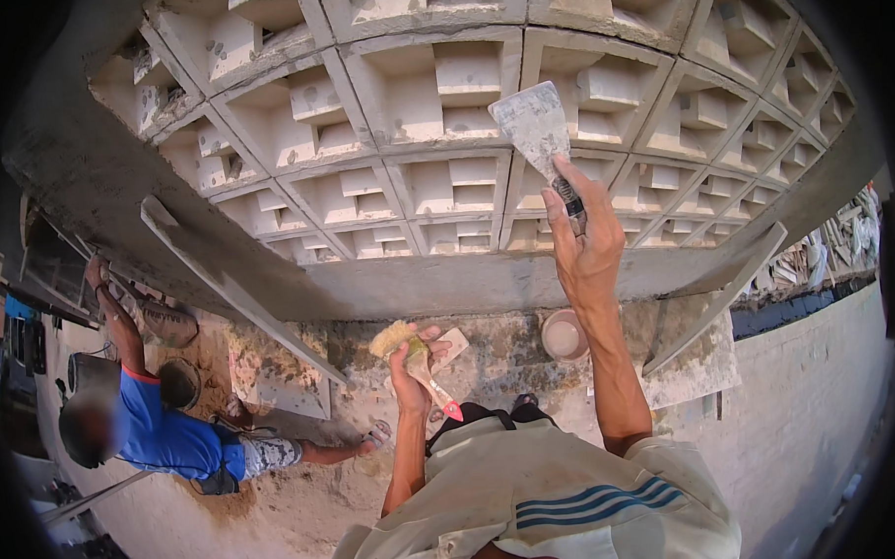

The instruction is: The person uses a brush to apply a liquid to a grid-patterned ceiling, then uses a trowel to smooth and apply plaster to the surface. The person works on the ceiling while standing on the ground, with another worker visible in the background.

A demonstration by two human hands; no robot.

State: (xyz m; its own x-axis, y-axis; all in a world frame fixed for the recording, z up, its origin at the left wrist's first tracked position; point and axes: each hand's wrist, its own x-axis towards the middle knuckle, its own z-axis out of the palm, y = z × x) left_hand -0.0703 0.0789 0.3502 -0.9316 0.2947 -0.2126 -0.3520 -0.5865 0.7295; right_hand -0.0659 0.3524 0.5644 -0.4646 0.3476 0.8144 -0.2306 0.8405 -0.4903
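Note:
My right hand (589,225) is raised in front of a wall of pale breeze blocks (397,99), its fingers closed on the dark handle of a wide putty knife (533,124). Grey smears cover the blade, which lies over a joint between blocks; whether it touches cannot be told. Lower down, near my body, my left hand (409,379) is closed round a paintbrush (421,364) with pale yellow bristles and a red-tipped handle. A small flat whitish piece (450,348) shows beside the left fingers; whether that hand holds it too is unclear.
A pale bucket (565,335) stands at the wall's foot. Slanted boards (236,292) lean at left and right. To the left, a co-worker in a blue shirt (166,417) reaches up to the wall, near a dark bucket (180,384). Rubble (831,246) lies at far right.

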